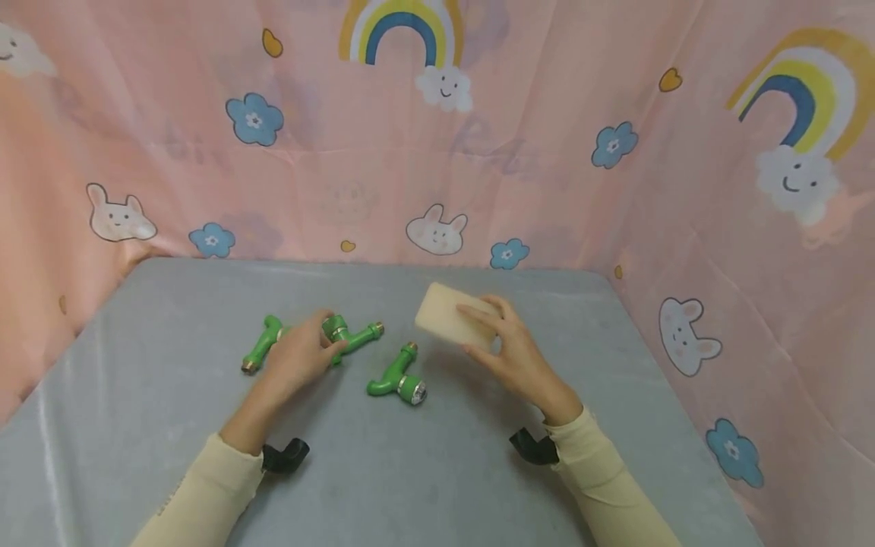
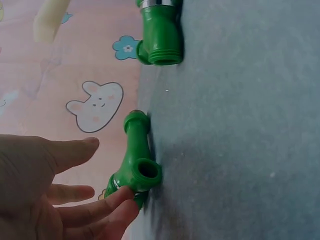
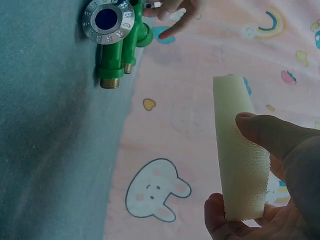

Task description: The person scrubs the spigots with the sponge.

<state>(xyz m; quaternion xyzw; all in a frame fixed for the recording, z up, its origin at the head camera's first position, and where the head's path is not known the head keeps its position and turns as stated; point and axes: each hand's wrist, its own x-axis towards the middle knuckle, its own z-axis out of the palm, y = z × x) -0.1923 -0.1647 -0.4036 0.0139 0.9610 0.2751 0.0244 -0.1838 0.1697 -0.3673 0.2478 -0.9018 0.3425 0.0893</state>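
My right hand grips a cream sponge block above the table, its thumb on one face and fingers round the other side in the right wrist view. Three green taps with brass threaded ends lie on the table. My left hand is at the middle tap, covering part of it. In the left wrist view its fingertips overlap that tap from below, while the thumb stands apart from it. The left tap is partly behind this hand; the right tap lies between both hands.
A grey cloth-like surface covers the table. Pink curtain with rainbows, rabbits and flowers hangs behind and along both sides. Black wrist mounts project from both cream sleeves.
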